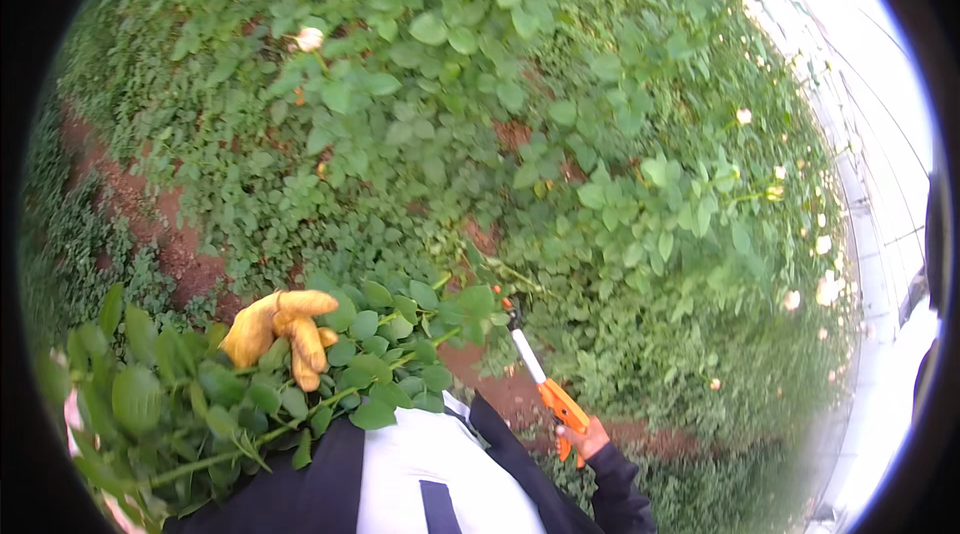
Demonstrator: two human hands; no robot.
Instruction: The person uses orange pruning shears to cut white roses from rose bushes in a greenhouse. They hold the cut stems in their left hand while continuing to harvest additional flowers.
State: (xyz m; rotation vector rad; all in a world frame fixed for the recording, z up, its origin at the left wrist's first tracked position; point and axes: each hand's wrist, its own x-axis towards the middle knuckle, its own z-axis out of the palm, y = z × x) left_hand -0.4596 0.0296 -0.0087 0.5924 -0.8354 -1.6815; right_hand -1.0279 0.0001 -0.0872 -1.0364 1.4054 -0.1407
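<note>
My left hand, in a yellow work glove, is curled over a bundle of long leafy rose stems that lies across my front at the lower left. Pale pink parts, perhaps blooms, show at the bundle's far left end. In my bare right hand is the orange handle of long-reach pruning shears with a white shaft. The shears point up and to the left, their dark head close to the cut ends of the bundle's stems. Whether the blades touch a stem cannot be told.
Dense rose bushes fill the ground ahead, with pale blooms mostly at the right. A reddish soil path runs at the left, and bare soil shows near my feet. A greenhouse frame stands along the right edge.
</note>
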